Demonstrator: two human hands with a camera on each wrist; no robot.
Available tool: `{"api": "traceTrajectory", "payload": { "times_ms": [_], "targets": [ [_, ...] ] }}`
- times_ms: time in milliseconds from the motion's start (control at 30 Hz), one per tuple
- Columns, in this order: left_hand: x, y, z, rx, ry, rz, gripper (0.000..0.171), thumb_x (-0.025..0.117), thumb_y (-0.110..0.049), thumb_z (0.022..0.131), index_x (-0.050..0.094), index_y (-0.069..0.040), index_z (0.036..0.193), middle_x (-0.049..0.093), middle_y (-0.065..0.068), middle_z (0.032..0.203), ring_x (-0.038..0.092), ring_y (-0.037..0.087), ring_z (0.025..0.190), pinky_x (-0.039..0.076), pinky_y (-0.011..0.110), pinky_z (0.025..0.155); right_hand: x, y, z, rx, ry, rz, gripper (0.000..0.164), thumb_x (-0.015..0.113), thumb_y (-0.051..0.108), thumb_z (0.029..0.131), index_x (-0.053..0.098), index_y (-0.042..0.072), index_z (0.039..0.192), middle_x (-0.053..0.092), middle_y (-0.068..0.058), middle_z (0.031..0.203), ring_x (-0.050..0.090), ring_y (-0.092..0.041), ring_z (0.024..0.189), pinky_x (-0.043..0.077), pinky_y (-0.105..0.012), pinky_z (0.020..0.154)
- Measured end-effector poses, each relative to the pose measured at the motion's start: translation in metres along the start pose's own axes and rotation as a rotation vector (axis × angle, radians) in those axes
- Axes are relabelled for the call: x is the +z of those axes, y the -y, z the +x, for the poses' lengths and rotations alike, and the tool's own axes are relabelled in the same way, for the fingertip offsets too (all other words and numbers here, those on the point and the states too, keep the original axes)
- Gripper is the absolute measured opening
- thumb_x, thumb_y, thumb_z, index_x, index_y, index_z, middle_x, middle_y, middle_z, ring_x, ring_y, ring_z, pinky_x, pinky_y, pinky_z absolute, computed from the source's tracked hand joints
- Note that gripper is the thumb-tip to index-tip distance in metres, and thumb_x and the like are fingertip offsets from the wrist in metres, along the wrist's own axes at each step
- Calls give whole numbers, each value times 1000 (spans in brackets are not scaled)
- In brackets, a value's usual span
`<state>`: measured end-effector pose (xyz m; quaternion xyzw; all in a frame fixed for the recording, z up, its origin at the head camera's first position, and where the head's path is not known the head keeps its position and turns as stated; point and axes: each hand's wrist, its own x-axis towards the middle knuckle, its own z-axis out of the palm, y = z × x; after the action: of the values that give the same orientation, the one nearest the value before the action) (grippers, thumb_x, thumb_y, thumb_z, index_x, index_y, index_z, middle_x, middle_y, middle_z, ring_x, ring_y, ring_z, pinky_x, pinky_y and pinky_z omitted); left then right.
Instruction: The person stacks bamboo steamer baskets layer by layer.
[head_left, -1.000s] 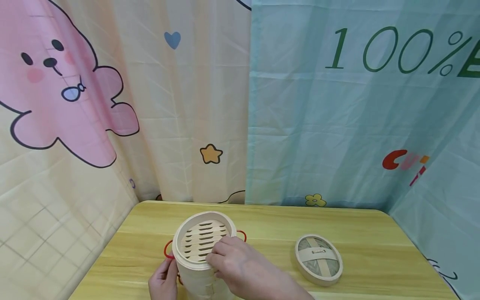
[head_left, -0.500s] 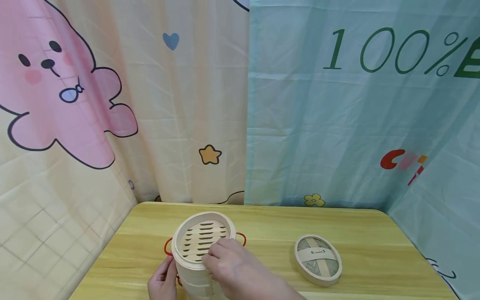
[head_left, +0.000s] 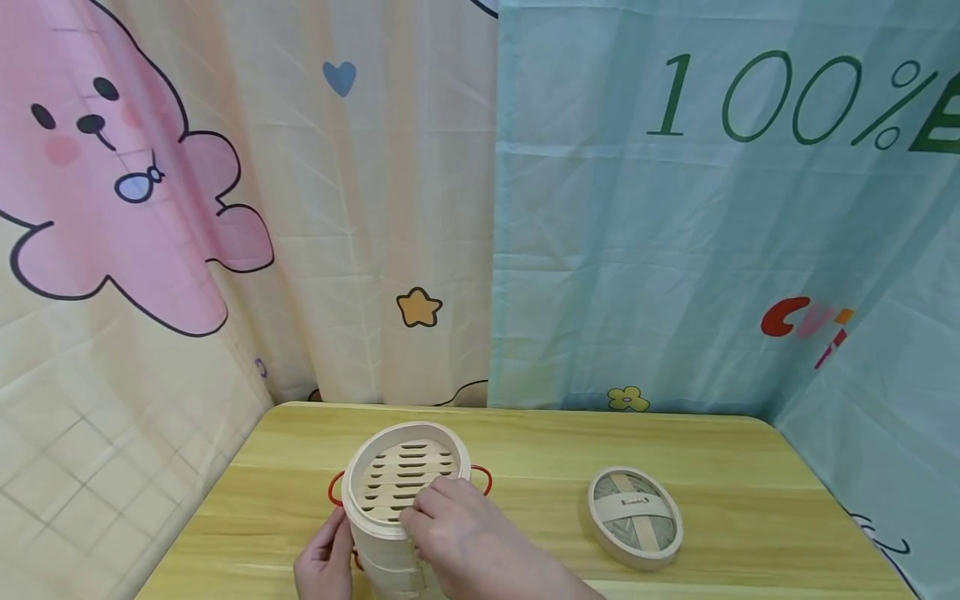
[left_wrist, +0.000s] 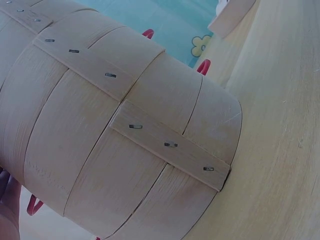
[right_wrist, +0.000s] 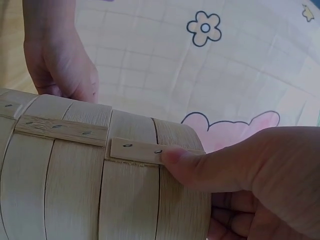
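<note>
A stack of round bamboo steamer baskets [head_left: 390, 557] stands at the table's front left, its slatted floor [head_left: 408, 479] showing from above. My right hand [head_left: 468, 533] grips the top basket's near-right rim. In the right wrist view its thumb [right_wrist: 182, 159] presses the outer wall over a stapled strip, while the other fingers curl over the rim to the inside. Low on the left side, my left hand [head_left: 327, 562] holds the stack just under a red loop handle [head_left: 336, 488]; its fingertips are partly hidden. Stapled seams fill the left wrist view, where the lowest basket [left_wrist: 210, 120] meets the table.
A round woven bamboo lid [head_left: 636, 518] lies on the wooden table [head_left: 540, 467] to the right of the stack. Another red loop [head_left: 482, 479] sticks out on the stack's right. Printed curtains [head_left: 420, 208] hang behind the table and along both sides.
My right hand has slid slightly left along the near rim. The stack and my left hand stay nearly in place, and the lid has not moved.
</note>
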<state>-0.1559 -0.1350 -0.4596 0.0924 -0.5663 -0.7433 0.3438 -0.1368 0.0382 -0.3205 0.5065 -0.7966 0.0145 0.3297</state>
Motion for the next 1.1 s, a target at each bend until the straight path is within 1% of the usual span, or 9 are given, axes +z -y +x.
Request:
{"api": "traceTrajectory", "payload": {
  "times_ms": [133, 467, 733, 867, 1000, 1100],
  "targets": [
    [0, 0, 0, 9, 7, -2, 31, 53, 6, 78, 66, -21, 81, 63, -10, 70, 56, 2, 55, 44, 11, 49, 0, 1, 0, 17, 1, -12, 20, 66, 21, 61, 56, 15, 77, 49, 6, 75, 45, -12, 73, 37, -23, 72],
    [-1, 2, 1, 25, 19, -37, 27, 53, 6, 78, 67, -17, 82, 63, -9, 72, 57, 1, 58, 44, 12, 51, 1, 1, 1, 21, 1, -10, 20, 66, 21, 61, 56, 16, 77, 49, 6, 75, 45, -11, 73, 37, -23, 71],
    [0, 0, 1, 17, 7, -10, 25, 54, 4, 78, 67, -18, 82, 63, -10, 70, 57, 1, 58, 44, 11, 51, 0, 1, 1, 30, 13, -1, 20, 67, 21, 62, 56, 16, 78, 49, 6, 76, 45, -11, 74, 37, -23, 72],
    [0, 0, 1, 11, 2, 18, 27, 55, 3, 78, 67, -21, 81, 62, -11, 68, 56, 1, 56, 43, 11, 50, 0, 1, 1, 26, 15, 10, 19, 66, 21, 63, 56, 16, 78, 49, 6, 76, 45, -11, 75, 37, -24, 73],
    [0, -1, 1, 4, 0, 28, 30, 55, 5, 78, 66, -22, 80, 62, -11, 69, 56, 1, 57, 44, 11, 51, -1, 0, 1, 11, 22, 23, 19, 67, 22, 64, 56, 16, 79, 49, 7, 77, 45, -10, 76, 37, -23, 75],
    [0, -3, 0, -7, 0, 33, 33, 54, 6, 78, 66, -24, 78, 62, -11, 66, 56, 1, 56, 43, 11, 49, -1, -2, 1, -7, 18, 27, 20, 67, 22, 64, 56, 16, 79, 49, 7, 77, 45, -10, 76, 37, -22, 75]
  ]
}}
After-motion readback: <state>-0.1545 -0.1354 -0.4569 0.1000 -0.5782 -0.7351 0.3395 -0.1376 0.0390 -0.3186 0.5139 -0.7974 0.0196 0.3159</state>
